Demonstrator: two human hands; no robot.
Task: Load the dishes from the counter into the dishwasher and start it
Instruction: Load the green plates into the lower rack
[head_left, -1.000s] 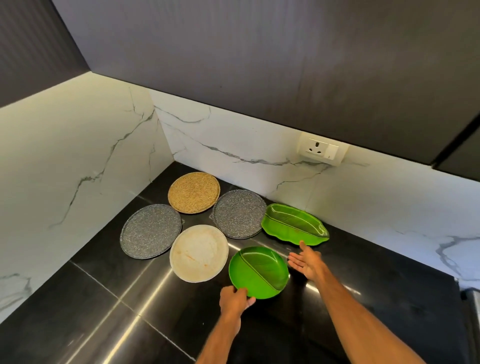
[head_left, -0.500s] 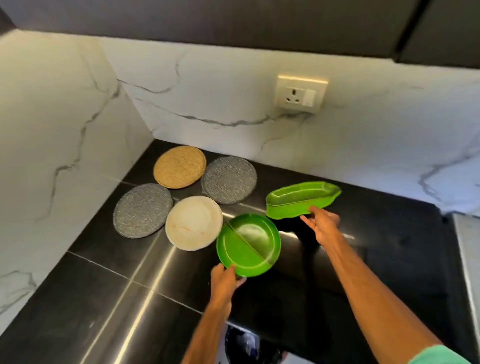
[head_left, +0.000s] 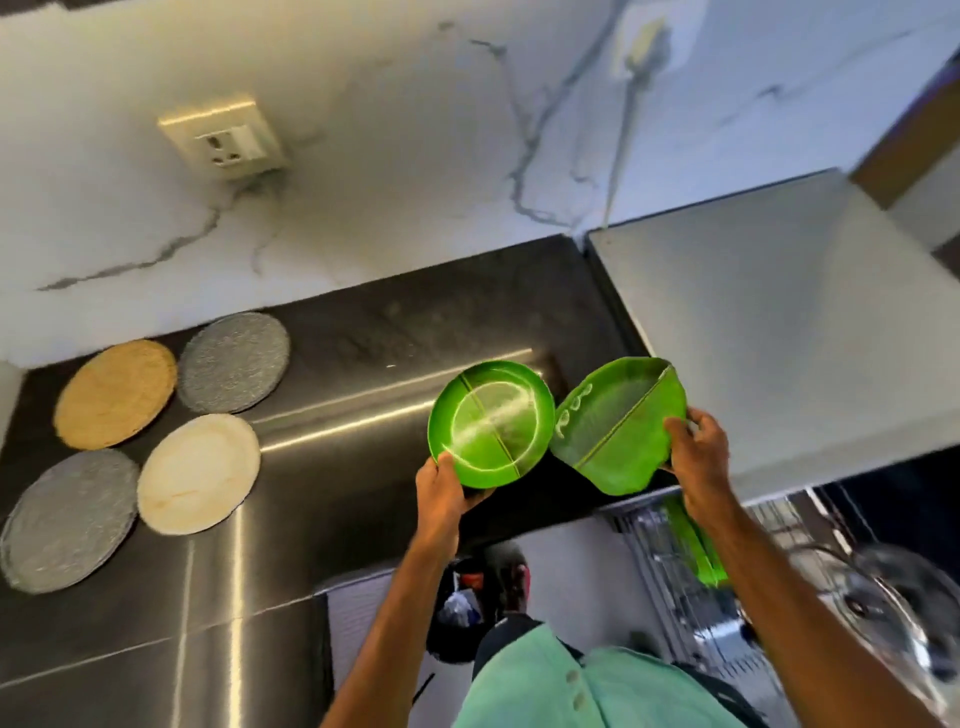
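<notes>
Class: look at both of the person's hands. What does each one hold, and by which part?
The left hand grips the round green plate at its near rim. The right hand grips the leaf-shaped green dish by its right edge.

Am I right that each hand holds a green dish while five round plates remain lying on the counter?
Not quite: the head view shows four plates lying on the counter, not five. The left hand holds the round green dish; the right hand holds the leaf-shaped green dish.

Plates on the worktop (head_left: 363, 364): four, namely two grey plates (head_left: 234, 362) (head_left: 67, 519), one tan plate (head_left: 115, 393), one cream plate (head_left: 198, 473). Green dishes held aloft: two, one round dish (head_left: 491, 423), one leaf-shaped dish (head_left: 618, 423). Wall sockets: two (head_left: 224, 137) (head_left: 644, 41).
</notes>
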